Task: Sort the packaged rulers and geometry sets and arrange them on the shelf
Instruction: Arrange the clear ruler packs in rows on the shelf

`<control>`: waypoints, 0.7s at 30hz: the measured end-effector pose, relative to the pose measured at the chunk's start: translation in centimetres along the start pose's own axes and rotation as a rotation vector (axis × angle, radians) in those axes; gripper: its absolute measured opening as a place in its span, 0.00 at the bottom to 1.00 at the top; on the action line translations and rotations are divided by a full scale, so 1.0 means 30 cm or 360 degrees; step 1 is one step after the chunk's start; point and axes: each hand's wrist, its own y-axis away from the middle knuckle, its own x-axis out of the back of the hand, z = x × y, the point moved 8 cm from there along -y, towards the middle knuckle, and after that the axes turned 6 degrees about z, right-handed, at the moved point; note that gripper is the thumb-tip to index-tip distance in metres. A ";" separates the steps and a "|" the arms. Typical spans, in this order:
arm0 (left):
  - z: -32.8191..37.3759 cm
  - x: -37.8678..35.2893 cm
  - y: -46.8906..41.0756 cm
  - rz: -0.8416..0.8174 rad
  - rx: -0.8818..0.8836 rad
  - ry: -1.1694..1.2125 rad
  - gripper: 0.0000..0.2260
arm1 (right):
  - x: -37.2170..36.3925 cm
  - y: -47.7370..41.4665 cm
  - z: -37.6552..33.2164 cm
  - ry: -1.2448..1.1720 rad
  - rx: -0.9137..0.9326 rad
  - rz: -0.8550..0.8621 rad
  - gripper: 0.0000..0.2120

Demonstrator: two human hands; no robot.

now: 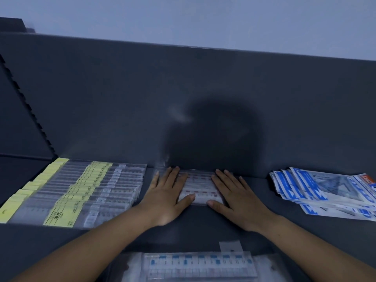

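The left hand and right hand are pressing flat, fingers straight, on the red-marked ruler packs lying against the back panel. Probably light, stiff, slippery sleeves; gripping both short ends seems safest.

Yellow-label ruler packs: many clear bags, flat, overlapped in a row, left side of dark shelf, up to back wall.
Red-mark ruler packs: small flat pile, middle, against back wall; left hand and right hand lie flat on its ends.
Geometry set packs: blue and white, fanned pile, right side.
Blue-mark ruler pack: flat, at front.
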 end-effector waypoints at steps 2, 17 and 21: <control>0.002 -0.006 -0.001 -0.0002 0.0007 0.0030 0.33 | -0.002 0.004 0.004 -0.0044 -0.0012 0.0010 0.52; 0.008 0.015 -0.008 0.0117 0.0049 0.0171 0.35 | 0.025 0.023 0.016 -0.0247 -0.0014 -0.0037 0.52; -0.048 0.048 0.005 0.0331 0.0304 0.0084 0.42 | 0.036 0.041 0.024 -0.0327 -0.0145 0.0011 0.44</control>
